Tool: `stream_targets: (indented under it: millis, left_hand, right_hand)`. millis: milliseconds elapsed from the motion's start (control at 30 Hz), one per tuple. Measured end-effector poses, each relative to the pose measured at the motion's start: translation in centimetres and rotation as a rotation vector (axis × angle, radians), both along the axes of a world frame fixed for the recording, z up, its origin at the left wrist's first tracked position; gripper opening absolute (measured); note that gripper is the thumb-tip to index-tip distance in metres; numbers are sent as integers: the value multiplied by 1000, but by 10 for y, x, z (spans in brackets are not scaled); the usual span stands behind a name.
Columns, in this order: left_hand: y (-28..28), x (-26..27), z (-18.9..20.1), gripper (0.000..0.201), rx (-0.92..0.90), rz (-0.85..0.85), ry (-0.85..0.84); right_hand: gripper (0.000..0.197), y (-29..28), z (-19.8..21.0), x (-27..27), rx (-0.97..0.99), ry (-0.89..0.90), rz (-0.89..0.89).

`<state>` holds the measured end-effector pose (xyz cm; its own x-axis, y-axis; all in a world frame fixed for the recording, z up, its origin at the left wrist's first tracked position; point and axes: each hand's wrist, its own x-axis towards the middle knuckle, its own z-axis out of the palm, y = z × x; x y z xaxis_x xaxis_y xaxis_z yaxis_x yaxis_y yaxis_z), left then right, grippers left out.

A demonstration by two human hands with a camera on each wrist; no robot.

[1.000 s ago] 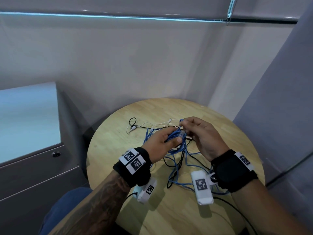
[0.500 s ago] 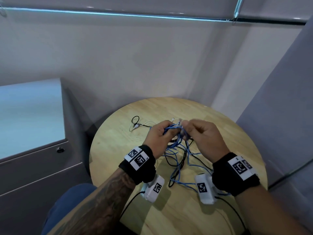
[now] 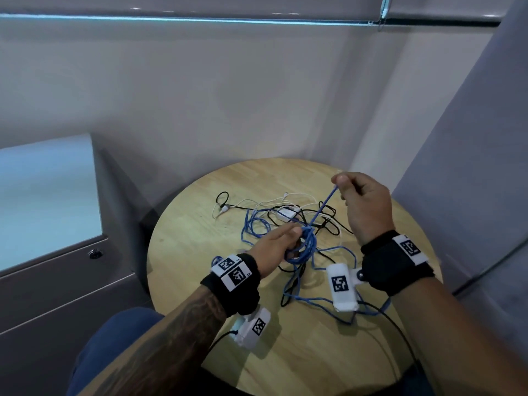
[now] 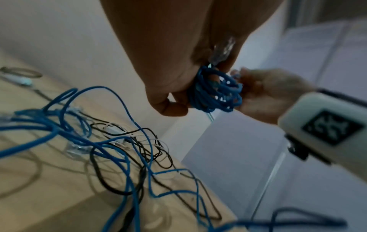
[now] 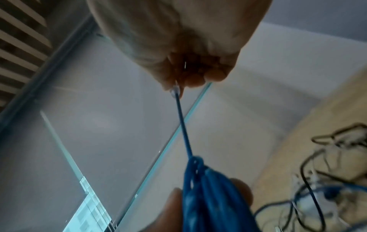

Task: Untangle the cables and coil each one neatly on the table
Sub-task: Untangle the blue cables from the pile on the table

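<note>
From the head view, the left hand (image 3: pixel 275 247) grips a bundle of blue cable (image 3: pixel 307 247) over the round table (image 3: pixel 183 235), while the right hand (image 3: pixel 364 201), raised beyond it, pinches the cable's free end and draws a taut strand from the bundle. Black and white cables (image 3: pixel 288 208) lie tangled just past the left hand. The left wrist view shows fingers curled round the wound loops (image 4: pixel 216 92), a clear plug tucked above them. The right wrist view shows fingertips (image 5: pixel 195 79) clamped on the plug end (image 5: pixel 175 91). Best to pull gently along the strand, easing the left grip so the loops do not cinch into a knot.
</note>
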<state>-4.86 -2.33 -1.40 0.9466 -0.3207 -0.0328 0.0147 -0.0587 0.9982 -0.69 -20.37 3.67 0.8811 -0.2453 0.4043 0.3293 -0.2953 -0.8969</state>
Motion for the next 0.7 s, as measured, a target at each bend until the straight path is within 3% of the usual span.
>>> stream_targets:
  millis: [200,400,567,700]
  left_hand:
    - [1,-2,3,20,34,-62,-77]
    - [14,1,10,25,-264,86,42]
    - [10,6,11,21,-270,179,35]
    - [10,5,13,21,-122,243,-102]
  right_hand:
    - [15,-5,-9,7,51,-13,-64]
    - [14,-5,-15,-2,73,45,219]
    - [10,15,-41,-6,-80,231,384]
    - [16,27,-45,-11,263,528,428]
